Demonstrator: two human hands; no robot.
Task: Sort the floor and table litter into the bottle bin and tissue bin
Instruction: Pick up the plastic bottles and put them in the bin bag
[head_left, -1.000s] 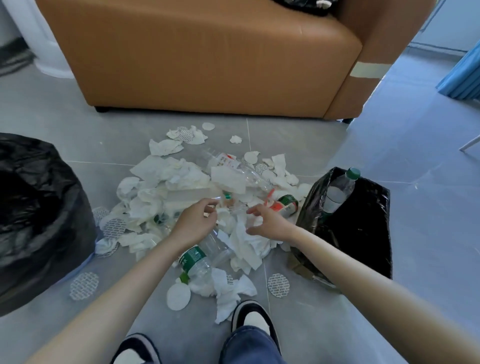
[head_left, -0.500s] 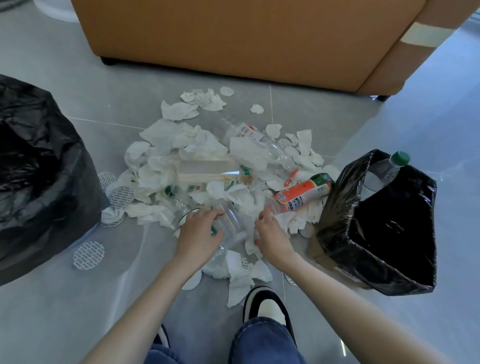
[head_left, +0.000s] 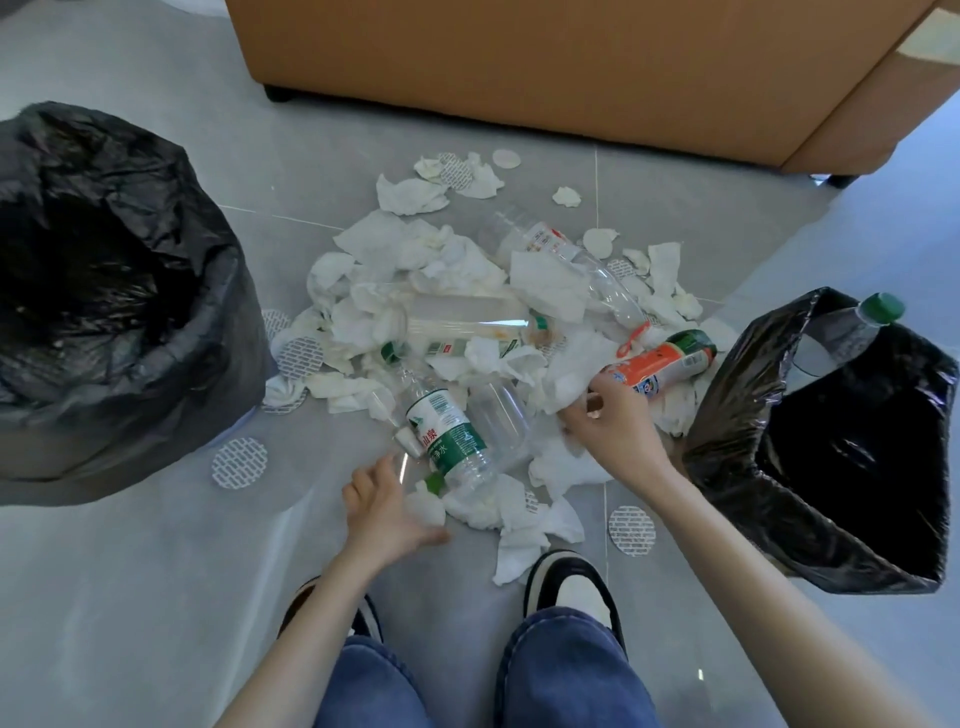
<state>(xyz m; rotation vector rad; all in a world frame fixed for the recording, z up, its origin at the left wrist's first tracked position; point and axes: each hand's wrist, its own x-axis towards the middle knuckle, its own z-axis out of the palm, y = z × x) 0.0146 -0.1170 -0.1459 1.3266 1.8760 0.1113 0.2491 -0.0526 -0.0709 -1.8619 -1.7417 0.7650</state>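
Pinching a white tissue (head_left: 571, 371) between thumb and curled fingers, the right hand (head_left: 610, 434) sits at the litter pile's right edge, beside an orange-labelled bottle (head_left: 662, 364). The left hand (head_left: 387, 512), fingers spread, holds nothing just beside a green-labelled bottle (head_left: 447, 431). Flanking the pile are a large black-lined bin (head_left: 156, 415) on the left and a smaller bin (head_left: 727, 415) on the right.
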